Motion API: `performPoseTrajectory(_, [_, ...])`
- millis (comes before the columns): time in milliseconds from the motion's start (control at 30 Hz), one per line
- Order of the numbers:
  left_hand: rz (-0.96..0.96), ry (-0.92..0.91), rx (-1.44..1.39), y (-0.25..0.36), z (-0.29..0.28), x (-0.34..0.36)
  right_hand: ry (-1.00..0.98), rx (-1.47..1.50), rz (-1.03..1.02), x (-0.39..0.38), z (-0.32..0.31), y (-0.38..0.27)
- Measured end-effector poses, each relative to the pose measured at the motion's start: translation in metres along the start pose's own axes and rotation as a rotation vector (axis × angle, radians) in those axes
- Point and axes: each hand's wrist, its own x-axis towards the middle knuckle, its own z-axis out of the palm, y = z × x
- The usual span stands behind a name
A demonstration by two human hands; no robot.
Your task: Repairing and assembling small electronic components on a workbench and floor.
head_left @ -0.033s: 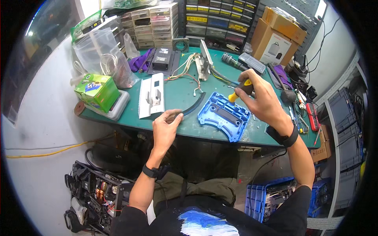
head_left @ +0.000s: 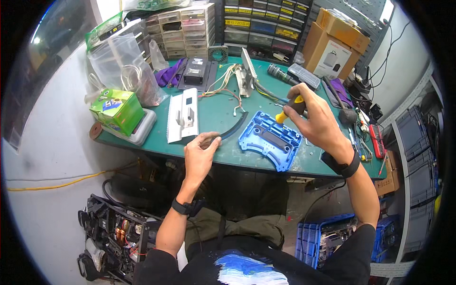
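My left hand (head_left: 199, 154) pinches the near end of a curved black rubber-like strip (head_left: 234, 127), whose other end points away across the green mat. In my right hand (head_left: 316, 116) is a screwdriver (head_left: 281, 117) with a yellow and black handle, tilted down over a blue plastic housing (head_left: 261, 147). The housing lies open side up near the table's front edge, with a dark bar across its inside. I cannot make out whether the screwdriver's tip touches it. Left of the strip stands a white metal heatsink-like casing (head_left: 183, 116).
Wires (head_left: 230, 76) run to a second metal part behind. A black box-shaped module (head_left: 195, 71) and a green carton (head_left: 117, 111) are on the left. Further right lie a mallet (head_left: 348, 115), a flashlight (head_left: 282, 74) and a red meter (head_left: 376, 141). Drawer cabinets (head_left: 261, 31) line the back.
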Motion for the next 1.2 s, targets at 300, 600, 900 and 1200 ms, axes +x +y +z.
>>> performPoseTrajectory(300, [-0.008, 0.004, 0.029, 0.005, 0.004, 0.000, -0.009, -0.020, 0.010, 0.001, 0.001, 0.000])
performPoseTrajectory(600, [0.114, 0.021, 0.372, 0.011, 0.007, 0.010, -0.004, -0.008, 0.022, 0.003, 0.000, 0.001])
performPoseTrajectory(900, [0.594, 0.098, 0.539, 0.010, 0.034, 0.012, 0.016, -0.034, 0.007, 0.007, 0.002, 0.003])
performPoseTrajectory(1200, [0.540, -0.255, 0.308, 0.001, 0.095, 0.026, 0.068, -0.142, 0.087, 0.023, 0.009, 0.020])
